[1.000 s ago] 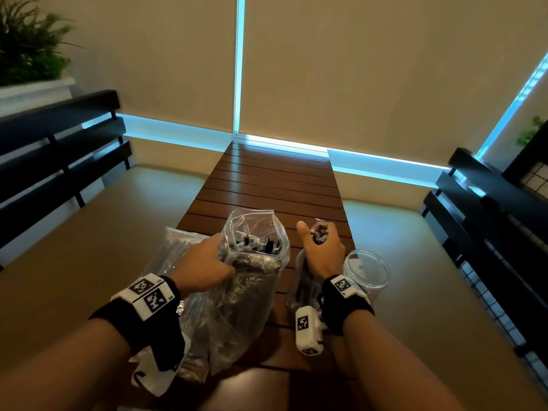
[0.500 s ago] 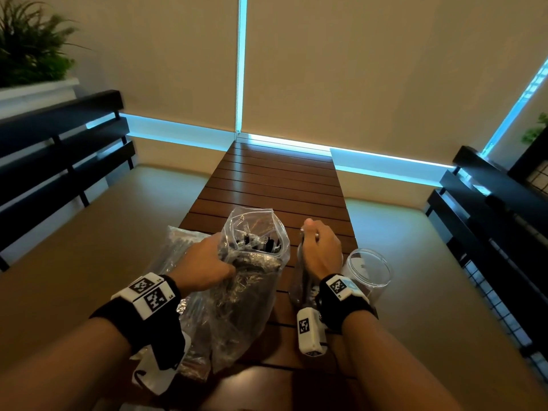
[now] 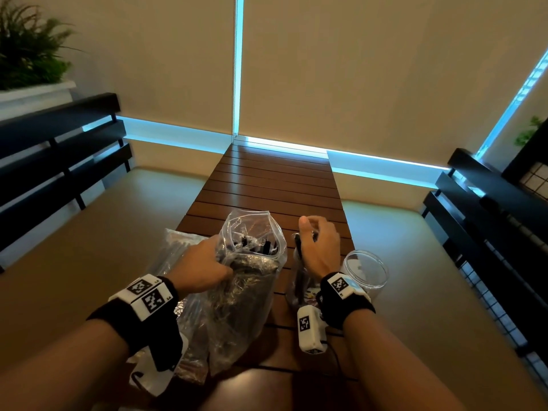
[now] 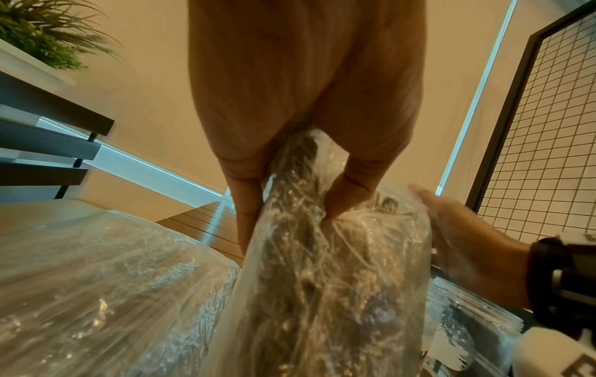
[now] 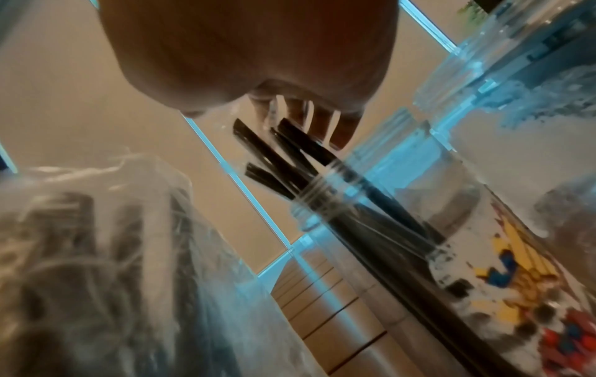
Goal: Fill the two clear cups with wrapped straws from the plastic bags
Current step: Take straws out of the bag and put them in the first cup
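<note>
My left hand (image 3: 207, 262) grips the crumpled neck of a clear plastic bag (image 3: 249, 292) full of black wrapped straws; the left wrist view shows thumb and fingers (image 4: 341, 201) pinching the bag (image 4: 322, 280). The right hand (image 3: 318, 247) hovers with loosened fingers just over a clear cup (image 3: 298, 287) that holds several black straws (image 5: 290, 158). In the right wrist view the fingertips (image 5: 338, 132) sit at the straws' wrapper ends without closing round them. A second clear cup (image 3: 366, 271) stands empty to the right.
Another plastic bag of straws (image 3: 175, 253) lies left of the held one on the slatted wooden table (image 3: 272, 185). Dark benches (image 3: 56, 149) flank both sides. The table's far half holds nothing. A planter (image 3: 29, 54) sits at the back left.
The right hand pushed the straws down into the cup, then rose slightly and loosened its fingers off them. The left hand kept its grip on the bag.
</note>
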Demonstrator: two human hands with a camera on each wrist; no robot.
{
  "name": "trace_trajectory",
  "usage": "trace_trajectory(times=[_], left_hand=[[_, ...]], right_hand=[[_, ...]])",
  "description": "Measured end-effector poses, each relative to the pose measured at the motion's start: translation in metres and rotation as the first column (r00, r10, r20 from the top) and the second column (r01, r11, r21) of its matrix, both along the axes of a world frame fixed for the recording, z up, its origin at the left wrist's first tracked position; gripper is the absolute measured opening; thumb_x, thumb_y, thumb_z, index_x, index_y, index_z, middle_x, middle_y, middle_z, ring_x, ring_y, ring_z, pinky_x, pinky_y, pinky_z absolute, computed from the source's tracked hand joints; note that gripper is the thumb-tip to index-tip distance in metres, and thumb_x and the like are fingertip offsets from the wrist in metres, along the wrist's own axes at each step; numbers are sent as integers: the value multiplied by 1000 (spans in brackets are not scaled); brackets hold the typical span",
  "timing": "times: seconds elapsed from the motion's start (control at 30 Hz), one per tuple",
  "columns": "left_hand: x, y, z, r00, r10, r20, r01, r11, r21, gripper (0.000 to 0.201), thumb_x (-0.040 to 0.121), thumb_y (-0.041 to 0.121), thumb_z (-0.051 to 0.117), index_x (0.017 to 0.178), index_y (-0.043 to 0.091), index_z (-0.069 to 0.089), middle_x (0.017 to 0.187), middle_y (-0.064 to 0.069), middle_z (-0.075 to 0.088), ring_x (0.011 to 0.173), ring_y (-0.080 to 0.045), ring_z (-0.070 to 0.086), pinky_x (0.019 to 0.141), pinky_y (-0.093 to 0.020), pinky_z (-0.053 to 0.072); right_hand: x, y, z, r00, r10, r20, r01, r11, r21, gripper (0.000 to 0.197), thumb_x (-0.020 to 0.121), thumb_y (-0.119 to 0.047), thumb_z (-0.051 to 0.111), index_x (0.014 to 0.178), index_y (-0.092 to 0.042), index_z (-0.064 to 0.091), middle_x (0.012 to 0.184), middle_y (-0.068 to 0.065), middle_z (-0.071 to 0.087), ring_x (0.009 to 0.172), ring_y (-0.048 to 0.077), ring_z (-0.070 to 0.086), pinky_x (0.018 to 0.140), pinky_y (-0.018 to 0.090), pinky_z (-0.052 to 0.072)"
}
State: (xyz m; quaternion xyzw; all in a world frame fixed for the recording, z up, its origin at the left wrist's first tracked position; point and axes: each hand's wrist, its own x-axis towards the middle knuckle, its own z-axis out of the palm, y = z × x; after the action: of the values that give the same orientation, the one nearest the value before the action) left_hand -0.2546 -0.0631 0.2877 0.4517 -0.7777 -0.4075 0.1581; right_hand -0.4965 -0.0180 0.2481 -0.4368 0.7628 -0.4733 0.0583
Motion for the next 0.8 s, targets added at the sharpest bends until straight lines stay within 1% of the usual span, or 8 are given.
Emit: trace_trajectory(times=[0.07, 0.13, 0.2, 0.27, 0.33, 0.43, 0.63, 0.8], left_hand=[[2, 0, 0, 1000, -3, -2, 3, 1000, 1, 46, 78, 3, 69, 118, 22, 56, 100, -1, 69, 92, -19, 66, 88, -45, 57], [3, 0, 0, 1000, -5, 3, 5, 1000, 0, 48, 78, 3, 69, 121, 22, 55, 103, -1, 69, 94, -19, 66, 90, -47, 56], [2, 1, 0, 1000, -3, 11, 3, 1000, -9, 50, 79, 2, 68, 123, 21, 54, 104, -2, 68, 96, -19, 64, 92, -47, 54], [1, 2, 1, 1000, -10, 12, 10, 1000, -7, 52, 80, 0, 67, 125, 21, 53, 104, -1, 67, 96, -18, 63, 93, -45, 54], [1, 3, 3, 1000, -25, 15, 25, 1000, -6, 55, 79, -2, 67, 125, 23, 52, 102, 2, 65, 95, -15, 62, 91, -42, 53], [3, 6, 5, 998, -58, 15, 58, 998, 9, 61, 74, -2, 68, 126, 23, 50, 103, 1, 66, 96, -15, 62, 87, -38, 54], [1, 12, 4, 996, -87, 35, 88, 996, -9, 53, 74, 5, 69, 121, 22, 48, 106, -4, 63, 99, -20, 61, 90, -48, 53], [3, 13, 0, 992, -126, 0, 126, 992, -12, 62, 72, 5, 66, 127, 25, 45, 110, -3, 64, 102, -19, 63, 90, -48, 55]], right_hand=[[6, 0, 12, 997, -31, -77, 24, 995, -94, 52, 88, -67, 42, 117, -27, 59, 121, -1, 58, 110, 17, 54, 92, 40, 49], [17, 3, 29, 986, 5, -168, -44, 973, -227, 29, 89, -41, 58, 111, -22, 62, 114, -2, 60, 104, 13, 54, 88, 33, 47], [30, 5, 50, 940, 224, -256, -289, 924, -250, 16, 86, -6, 61, 99, -13, 66, 100, 0, 64, 92, 12, 59, 80, 26, 50], [44, 6, 66, 814, 508, -282, -533, 846, -14, 27, 84, 9, 56, 100, -9, 68, 99, 3, 68, 90, 12, 63, 79, 21, 52], [54, 0, 72, 708, 654, -265, -569, 751, 334, 34, 84, 9, 59, 110, -11, 67, 110, 4, 68, 100, 15, 63, 88, 25, 54], [57, -7, 71, 690, 676, -260, -446, 679, 583, 37, 84, -5, 70, 119, -16, 62, 117, 5, 65, 109, 24, 62, 93, 39, 54], [61, -15, 76, 655, 713, -252, -378, 598, 707, 34, 82, -17, 73, 114, -13, 64, 113, 6, 65, 106, 24, 60, 90, 37, 53], [69, -14, 61, 698, 676, -236, -417, 653, 632, 40, 85, -21, 71, 122, -11, 58, 120, 7, 64, 111, 24, 59, 97, 35, 49]])
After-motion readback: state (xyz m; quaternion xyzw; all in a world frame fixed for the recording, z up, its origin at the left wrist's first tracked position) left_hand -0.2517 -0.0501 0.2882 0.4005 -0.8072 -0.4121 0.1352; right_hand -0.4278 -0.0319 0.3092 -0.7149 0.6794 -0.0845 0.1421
